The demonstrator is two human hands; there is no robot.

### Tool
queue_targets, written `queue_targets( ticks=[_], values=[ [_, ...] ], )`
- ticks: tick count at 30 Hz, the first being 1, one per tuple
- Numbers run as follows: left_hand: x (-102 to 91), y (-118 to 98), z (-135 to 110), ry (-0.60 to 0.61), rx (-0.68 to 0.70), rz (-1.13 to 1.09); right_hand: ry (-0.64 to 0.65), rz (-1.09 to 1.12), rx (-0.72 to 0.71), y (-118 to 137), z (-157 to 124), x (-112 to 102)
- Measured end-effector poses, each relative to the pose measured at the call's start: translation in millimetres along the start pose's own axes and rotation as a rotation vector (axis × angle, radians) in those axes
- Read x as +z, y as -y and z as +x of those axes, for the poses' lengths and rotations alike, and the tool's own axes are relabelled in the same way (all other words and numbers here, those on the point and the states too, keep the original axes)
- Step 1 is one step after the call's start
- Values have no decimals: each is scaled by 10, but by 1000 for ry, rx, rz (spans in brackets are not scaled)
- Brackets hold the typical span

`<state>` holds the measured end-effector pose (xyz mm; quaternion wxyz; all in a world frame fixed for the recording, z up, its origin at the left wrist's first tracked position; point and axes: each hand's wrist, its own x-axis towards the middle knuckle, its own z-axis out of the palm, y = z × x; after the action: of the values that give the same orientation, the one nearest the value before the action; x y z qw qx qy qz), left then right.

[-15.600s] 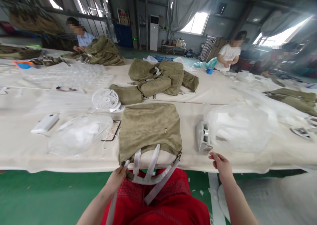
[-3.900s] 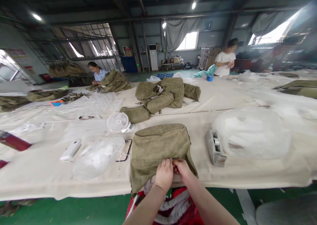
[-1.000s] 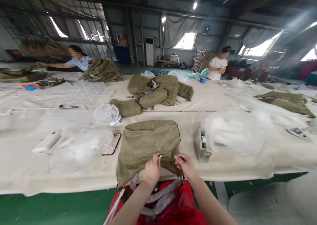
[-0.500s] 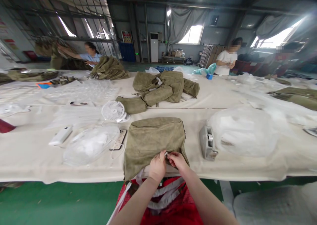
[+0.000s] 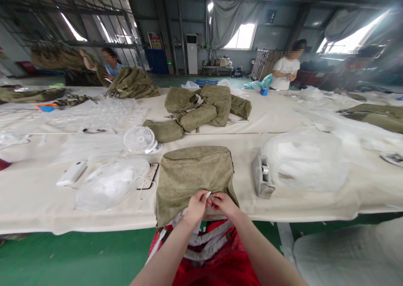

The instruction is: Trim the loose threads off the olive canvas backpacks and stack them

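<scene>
An olive suede bag (image 5: 193, 175) lies flat on the cream table (image 5: 37, 202), its mouth toward me at the near edge. White wrapped straps (image 5: 201, 242) hang from it over my red lap. My left hand (image 5: 197, 204) and my right hand (image 5: 223, 202) meet at the bag's near edge. Both are closed in a pinch on a small white piece (image 5: 208, 194) at the bag's opening; what that piece is I cannot make out.
A tape dispenser (image 5: 262, 176) and a heap of clear plastic bags (image 5: 307, 160) lie right of the bag. A small white fan (image 5: 140, 139), a phone (image 5: 150, 175), a power bank (image 5: 71, 172) and more plastic lie left. Further olive bags (image 5: 204, 105) are piled behind. Other people work at far tables.
My two hands have drawn together at the bag's near edge, after being a little apart a second ago. The bag has stayed where it was.
</scene>
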<state>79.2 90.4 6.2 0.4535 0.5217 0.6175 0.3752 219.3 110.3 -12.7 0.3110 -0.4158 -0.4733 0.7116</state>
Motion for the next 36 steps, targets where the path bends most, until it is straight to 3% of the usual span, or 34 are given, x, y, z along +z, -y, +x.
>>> queue_targets(
  ticks=[6,13,16,23,29,36],
  values=[
    [0,4,-122,-139,41,131,50,-27,32,-7,149,119],
    [6,-20,-137,-136,57,142,-157,-83,81,-70,244,179],
    [-6,-27,-144,-117,46,98,-172,-91,85,-60,206,149],
    [2,8,-189,-198,103,233,-199,281,22,84,-14,186],
    [-49,18,-225,-216,108,169,-220,354,-14,63,23,365],
    [-128,-57,-250,-181,130,231,-231,414,-32,-9,24,418]
  ],
)
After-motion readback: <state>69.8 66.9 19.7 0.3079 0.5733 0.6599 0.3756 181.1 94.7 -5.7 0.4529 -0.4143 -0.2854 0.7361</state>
